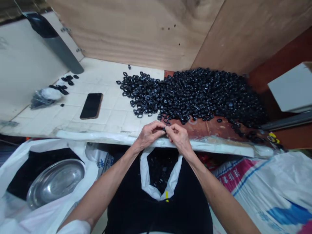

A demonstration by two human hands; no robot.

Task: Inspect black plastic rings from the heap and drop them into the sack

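Black plastic rings (207, 94), too many to be counted, were heaped on the worktable (64, 115), seemingly mostly left; dark pieces (161, 170) were already held in one white sack (145, 172) below. One small black piece (164, 129) was pinched, fingers nearly closed, between left hand (149, 134) and right hand (179, 137). One smartphone (91, 106) was counted.

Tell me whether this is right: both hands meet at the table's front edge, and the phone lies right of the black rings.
Wrong side: the head view shows the phone lying left of the black rings. The rest stands.
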